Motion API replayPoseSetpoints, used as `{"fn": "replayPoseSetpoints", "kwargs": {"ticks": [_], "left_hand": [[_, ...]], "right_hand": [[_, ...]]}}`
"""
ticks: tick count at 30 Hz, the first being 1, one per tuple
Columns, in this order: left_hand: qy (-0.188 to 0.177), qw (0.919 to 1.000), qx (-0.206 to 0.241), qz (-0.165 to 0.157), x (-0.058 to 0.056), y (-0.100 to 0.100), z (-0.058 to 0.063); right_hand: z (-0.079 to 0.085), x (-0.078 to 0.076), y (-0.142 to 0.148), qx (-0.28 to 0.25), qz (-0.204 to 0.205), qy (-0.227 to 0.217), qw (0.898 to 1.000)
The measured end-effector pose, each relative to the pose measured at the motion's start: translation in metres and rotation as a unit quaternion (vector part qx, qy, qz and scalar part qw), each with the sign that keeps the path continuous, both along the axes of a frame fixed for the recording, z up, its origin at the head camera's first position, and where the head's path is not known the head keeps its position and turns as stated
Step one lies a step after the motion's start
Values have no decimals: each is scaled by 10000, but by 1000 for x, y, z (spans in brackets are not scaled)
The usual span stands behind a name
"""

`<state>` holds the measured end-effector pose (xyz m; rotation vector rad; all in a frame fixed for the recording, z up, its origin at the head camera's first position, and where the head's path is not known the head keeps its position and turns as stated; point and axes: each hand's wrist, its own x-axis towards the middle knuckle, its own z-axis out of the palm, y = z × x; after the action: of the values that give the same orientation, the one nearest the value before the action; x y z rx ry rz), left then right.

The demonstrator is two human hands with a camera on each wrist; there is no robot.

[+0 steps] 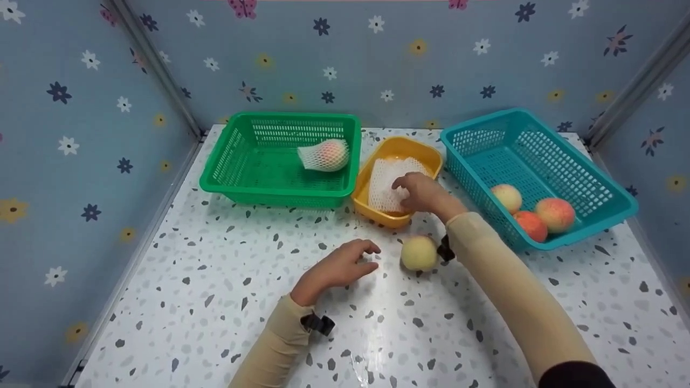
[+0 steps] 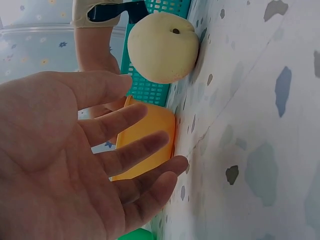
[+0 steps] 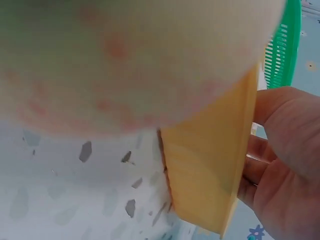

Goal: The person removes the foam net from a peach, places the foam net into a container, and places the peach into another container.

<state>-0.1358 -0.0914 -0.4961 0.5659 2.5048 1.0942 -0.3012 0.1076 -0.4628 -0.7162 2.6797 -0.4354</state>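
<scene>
My right hand [image 1: 423, 193] reaches into the yellow basket [image 1: 384, 217], its fingers over the white foam fruit nets [image 1: 385, 186]. In the head view its index finger and thumb stand apart at the nets; the right wrist view hides the fingertips behind the basket's rim. A pale yellow peach [image 1: 419, 253] sits on the table below my right wrist, large and blurred in the right wrist view. My left hand [image 1: 340, 265] hovers left of this peach, fingers spread and loosely bent, holding nothing. The left wrist view shows its bare palm [image 2: 55, 150].
To the left, a green basket [image 1: 275, 191] holds one peach in a foam net [image 1: 329, 155]. A teal basket [image 1: 474, 178] on the right has a pale peach [image 1: 506, 198] and two redder peaches [image 1: 555, 214] inside. Flowered panels [image 1: 377, 64] enclose the speckled table [image 1: 215, 302].
</scene>
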Motion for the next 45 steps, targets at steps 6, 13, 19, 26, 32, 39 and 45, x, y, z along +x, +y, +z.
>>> {"fn": "replayPoseSetpoints", "kwargs": {"ticks": [6, 13, 19, 26, 32, 39, 45], "left_hand": [[-52, 10000, 33, -5, -1, 1, 0], [56, 9996, 213, -156, -4, 3, -2], [-37, 9997, 222, -114, -3, 3, -3], [-267, 9991, 339, 45, 3, -3, -2], [-308, 9991, 279, 96, 13, -13, -2], [-259, 9990, 346, 72, 17, -17, 1], [-278, 9993, 250, 42, 17, -15, 1]], "right_hand": [[20, 8, 10, -222, 26, 528, 9984], [43, 31, 29, -681, 585, 1527, 9842], [54, 58, 48, -1431, 969, 2234, 9593], [62, 99, 68, -2104, 1137, 2534, 9373], [51, 132, 94, -2373, 1020, 2567, 9313], [30, 147, 111, -2210, 830, 2653, 9348], [16, 154, 108, -1692, 691, 2678, 9460]]}}
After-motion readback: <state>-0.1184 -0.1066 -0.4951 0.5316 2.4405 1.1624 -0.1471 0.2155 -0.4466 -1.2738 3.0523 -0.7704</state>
